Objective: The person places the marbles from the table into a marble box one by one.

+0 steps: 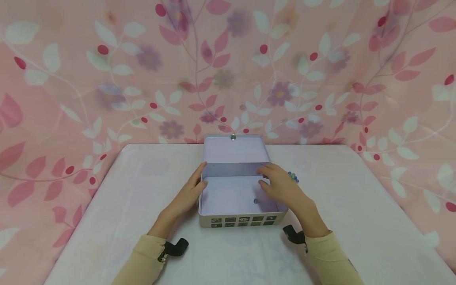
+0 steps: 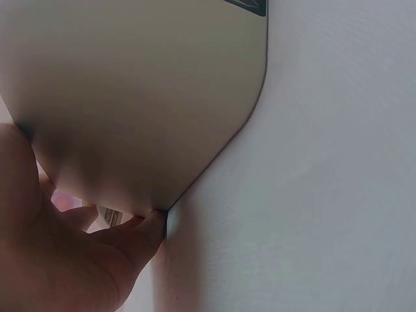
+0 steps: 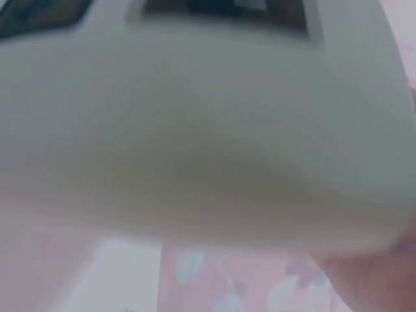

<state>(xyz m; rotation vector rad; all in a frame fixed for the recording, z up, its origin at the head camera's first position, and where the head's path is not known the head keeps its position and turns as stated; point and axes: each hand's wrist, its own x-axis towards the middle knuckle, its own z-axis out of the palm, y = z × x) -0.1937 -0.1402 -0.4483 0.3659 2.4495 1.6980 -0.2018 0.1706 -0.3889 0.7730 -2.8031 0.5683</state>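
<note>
A shallow tin box (image 1: 228,194) with small dark square pictures on its front stands with its hinged lid (image 1: 235,148) raised at the back. My left hand (image 1: 187,194) holds the box's left side, thumb at the rim; in the left wrist view its fingers (image 2: 148,244) touch the box near a rear corner. Over the right part of the box reaches my right hand (image 1: 281,184), fingers bent and apart, nothing visible between them. A small round shiny thing, perhaps a marble (image 1: 255,201), lies inside. The right wrist view is blurred and mostly filled by the box wall (image 3: 195,130).
Beyond the right hand, on the white-covered table (image 1: 342,198), sits a cluster of small blue and green glassy balls (image 1: 293,176), partly hidden by the hand. A pink flowered cloth (image 1: 228,79) hangs behind the table's far edge.
</note>
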